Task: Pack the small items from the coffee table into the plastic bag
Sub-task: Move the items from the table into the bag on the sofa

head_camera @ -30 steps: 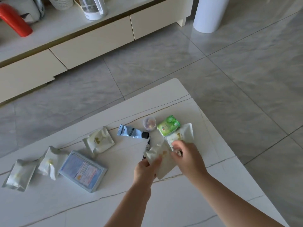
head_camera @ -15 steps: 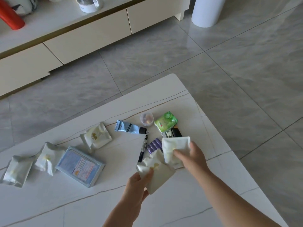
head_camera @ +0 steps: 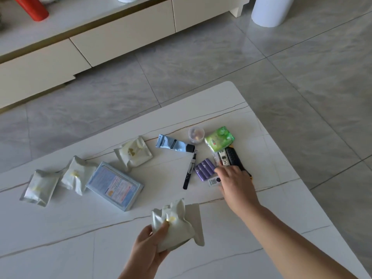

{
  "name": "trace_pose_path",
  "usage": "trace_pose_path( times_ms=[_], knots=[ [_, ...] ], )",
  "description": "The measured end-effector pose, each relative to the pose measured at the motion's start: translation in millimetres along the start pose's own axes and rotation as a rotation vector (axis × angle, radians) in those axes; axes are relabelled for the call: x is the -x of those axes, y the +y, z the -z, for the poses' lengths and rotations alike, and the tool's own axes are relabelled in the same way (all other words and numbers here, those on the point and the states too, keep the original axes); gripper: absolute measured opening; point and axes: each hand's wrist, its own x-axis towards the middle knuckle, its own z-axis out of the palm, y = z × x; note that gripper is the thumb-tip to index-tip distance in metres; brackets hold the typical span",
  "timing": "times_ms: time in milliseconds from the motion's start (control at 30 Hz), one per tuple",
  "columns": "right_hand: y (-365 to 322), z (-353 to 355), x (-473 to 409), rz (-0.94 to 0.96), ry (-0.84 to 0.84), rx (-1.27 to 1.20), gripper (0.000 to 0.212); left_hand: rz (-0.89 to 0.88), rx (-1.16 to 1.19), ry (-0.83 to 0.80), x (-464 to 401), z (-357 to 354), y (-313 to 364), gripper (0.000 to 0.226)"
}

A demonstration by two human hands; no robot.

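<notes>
My left hand (head_camera: 147, 250) grips two white foil packets (head_camera: 173, 226) stacked together above the near part of the coffee table (head_camera: 60, 238). My right hand (head_camera: 235, 182) reaches over a cluster of small items with loose fingers and holds nothing. Its fingertips lie by a purple pack (head_camera: 204, 170) and a small white labelled piece (head_camera: 214, 181). Black and white gadgets (head_camera: 229, 158) lie partly under the hand. Beyond them are a green packet (head_camera: 219, 137), a small clear cup (head_camera: 196, 134), a blue tube (head_camera: 173, 143) and a black pen (head_camera: 190, 170). I see no plastic bag.
Three more white packets (head_camera: 133, 153) (head_camera: 77, 175) (head_camera: 41, 187) and a flat blue box (head_camera: 114, 185) lie on the table's left half. The table's right edge (head_camera: 281, 158) drops to grey floor tiles. A low cream cabinet (head_camera: 120, 35) and a white bin (head_camera: 269, 11) stand beyond.
The right hand lifted a second white packet off the pile, passed it to the left hand, then returned empty. The left hand drew both packets toward me; gadgets under the packets came into sight.
</notes>
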Motion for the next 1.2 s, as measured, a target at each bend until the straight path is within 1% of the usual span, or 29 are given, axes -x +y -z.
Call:
trace_pose_path(
  times_ms=[67,100,167,200,300,367,433,500,600,700,733,800,833,867,900,967,1100,1200],
  knots=[
    [-5.5,0.9,-0.4,0.017,0.033,0.165,0.033,-0.002,0.028,0.006,-0.6,10.3,-1.8,0.029],
    [-6.9,1.6,3.1,0.047,0.000,0.205,0.029,0.005,0.042,0.000,-0.1,14.1,-2.8,0.027],
    [-4.0,-1.1,11.6,0.148,-0.080,0.187,0.022,0.014,0.062,-0.017,1.6,19.1,-3.0,0.023],
    [-3.8,0.3,13.1,0.153,-0.090,0.143,0.021,0.015,0.066,-0.025,2.8,20.5,-2.4,0.021],
    [-13.8,8.8,1.4,-0.043,-0.018,-0.016,0.023,0.015,0.066,-0.033,4.3,23.4,-0.1,0.020],
    [-26.0,7.3,-16.8,-0.122,-0.048,-0.083,0.040,0.021,0.067,-0.040,3.0,25.1,0.6,0.020],
    [-37.0,0.5,-31.8,-0.143,-0.106,-0.039,0.054,0.026,0.062,-0.044,1.4,26.3,1.3,0.021],
    [-45.4,-4.2,-34.8,-0.203,-0.129,-0.024,0.051,0.019,0.060,-0.047,1.1,26.6,1.8,0.021],
    [-49.2,-12.4,-20.3,-0.329,-0.187,-0.122,0.046,0.005,0.072,-0.046,1.9,25.6,1.9,0.020],
    [-45.7,-12.2,4.6,-0.423,-0.331,-0.228,0.046,0.007,0.068,-0.051,8.9,24.6,1.7,0.021],
    [-43.7,-10.4,15.0,-0.476,-0.390,-0.345,0.043,0.013,0.060,-0.061,12.7,23.9,1.8,0.021],
    [-38.6,-3.0,40.2,-0.633,-0.462,-0.780,0.034,0.022,0.043,-0.093,21.9,20.9,2.7,0.021],
    [-36.9,2.3,55.0,-0.700,-0.464,-1.019,0.032,0.024,0.030,-0.109,27.3,18.9,3.3,0.020],
    [-35.3,8.1,70.2,-0.738,-0.438,-1.207,0.031,0.023,0.011,-0.121,33.1,15.6,3.8,0.021],
    [-34.1,14.4,86.0,-0.762,-0.395,-1.343,0.032,0.022,-0.012,-0.132,39.5,12.2,4.1,0.022],
    [-32.8,29.8,117.9,-0.794,-0.293,-1.516,0.030,0.022,-0.057,-0.162,56.7,3.8,5.0,0.026],
    [-26.6,68.5,181.7,-0.872,-0.108,-1.801,0.020,0.042,-0.153,-0.256,102.4,-19.7,3.3,0.028],
    [-17.7,100.1,231.6,-0.954,0.076,-2.053,0.022,0.066,-0.229,-0.363,141.2,-42.6,-4.8,0.037]
  ],
)
